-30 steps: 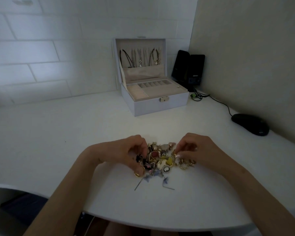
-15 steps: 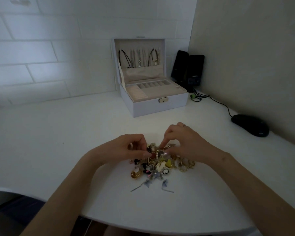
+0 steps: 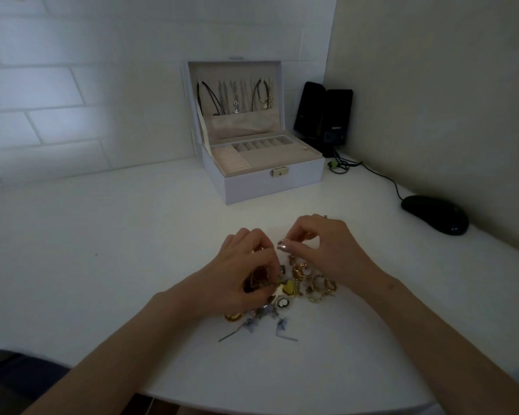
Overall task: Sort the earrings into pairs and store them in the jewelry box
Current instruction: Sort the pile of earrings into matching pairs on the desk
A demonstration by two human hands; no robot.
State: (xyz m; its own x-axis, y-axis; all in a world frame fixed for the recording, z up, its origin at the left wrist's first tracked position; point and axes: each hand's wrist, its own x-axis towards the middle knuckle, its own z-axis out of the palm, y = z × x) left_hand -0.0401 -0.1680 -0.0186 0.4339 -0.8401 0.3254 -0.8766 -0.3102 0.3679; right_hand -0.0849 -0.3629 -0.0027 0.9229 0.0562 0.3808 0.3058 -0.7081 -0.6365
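Pinching a small gold earring (image 3: 285, 241) in the right grip (image 3: 324, 250) just above the mixed pile (image 3: 309, 283) on the near bench (image 3: 102, 250); cannot tell of any hold in the curled left grip (image 3: 243, 271). Best lifted slowly, clear of its tangled neighbours. Open jewelry box (image 3: 270, 184) far behind; mouse (image 3: 435, 214), speakers (image 3: 327, 115) right, out of the way.

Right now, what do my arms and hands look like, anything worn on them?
Both forearms are bare: no sleeves, watch or bracelet in view. The right hand wears a small metallic ring on one finger and has a glossy, pale-polished fingernail. The left hand shows no jewellery.
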